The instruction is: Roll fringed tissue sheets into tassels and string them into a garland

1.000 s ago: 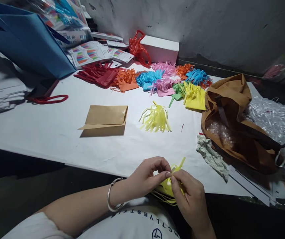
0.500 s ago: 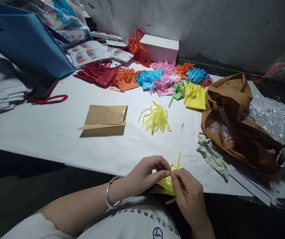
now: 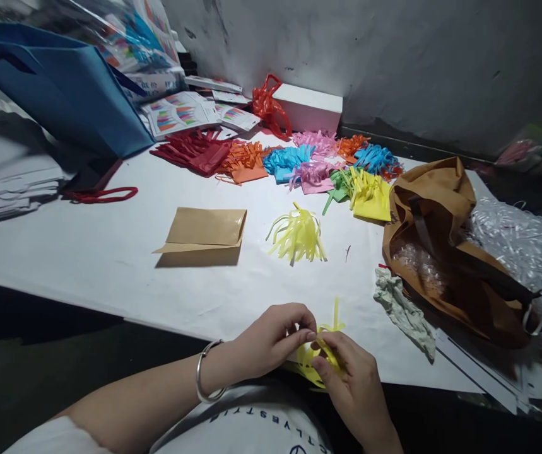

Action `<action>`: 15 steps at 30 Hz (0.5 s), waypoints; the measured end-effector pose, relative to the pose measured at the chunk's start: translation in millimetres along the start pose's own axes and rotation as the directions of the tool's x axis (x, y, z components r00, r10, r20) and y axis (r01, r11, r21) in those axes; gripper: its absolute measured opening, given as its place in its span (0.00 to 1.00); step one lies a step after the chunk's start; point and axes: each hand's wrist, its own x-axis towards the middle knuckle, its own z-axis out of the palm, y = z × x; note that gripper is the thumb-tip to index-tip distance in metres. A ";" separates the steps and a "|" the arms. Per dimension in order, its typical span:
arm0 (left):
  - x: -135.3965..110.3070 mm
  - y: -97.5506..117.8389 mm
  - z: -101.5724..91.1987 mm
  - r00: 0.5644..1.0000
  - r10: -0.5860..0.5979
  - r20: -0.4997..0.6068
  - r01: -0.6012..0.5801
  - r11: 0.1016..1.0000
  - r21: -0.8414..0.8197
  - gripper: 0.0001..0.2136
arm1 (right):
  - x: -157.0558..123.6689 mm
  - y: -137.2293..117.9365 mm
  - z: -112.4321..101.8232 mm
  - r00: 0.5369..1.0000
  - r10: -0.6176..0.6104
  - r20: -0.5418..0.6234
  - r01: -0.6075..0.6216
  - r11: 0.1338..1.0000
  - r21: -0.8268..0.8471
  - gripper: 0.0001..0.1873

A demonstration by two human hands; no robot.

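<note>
At the table's near edge, my left hand [image 3: 282, 337] pinches the end of a yellow paper tassel [image 3: 312, 364], thumb against forefinger. My right hand [image 3: 349, 372] is closed on the same tassel's twisted part, close beside the left fingertips. Its loose strips hang below and behind both hands, and one strip sticks up beyond them. Farther in on the table lies a finished-looking pale yellow tassel [image 3: 298, 236], its strips fanned out. Left of that rests a folded brown paper envelope [image 3: 207, 227].
Coloured fringed paper bundles [image 3: 280, 161] run along the back, a yellow one [image 3: 370, 195] at their right end. A brown cloth bag [image 3: 431, 221] and a crumpled pale cloth [image 3: 403, 312] lie right. A blue bag [image 3: 62, 94] stands left; a white box [image 3: 308, 104] is against the wall.
My right hand has turned and opened its grip somewhat, showing a yellow twisted length between its fingers. The left hand has shifted slightly left. The view has tilted up a little.
</note>
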 end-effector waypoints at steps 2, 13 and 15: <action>-0.7 1.4 -4.0 0.998 0.049 0.027 -0.051 0.995 0.086 0.09 | 3.7 -0.7 3.6 0.999 -0.035 -0.024 0.034 0.998 -0.057 0.06; 2.4 7.0 -42.1 0.992 0.101 -0.076 -0.094 0.991 0.094 0.11 | 31.0 7.4 25.0 0.995 -0.047 -0.088 0.042 0.997 -0.058 0.12; 17.2 6.2 -57.2 0.988 0.124 -0.094 -0.119 0.991 0.062 0.11 | 42.6 8.4 24.8 0.983 0.006 -0.184 -0.010 1.000 -0.022 0.12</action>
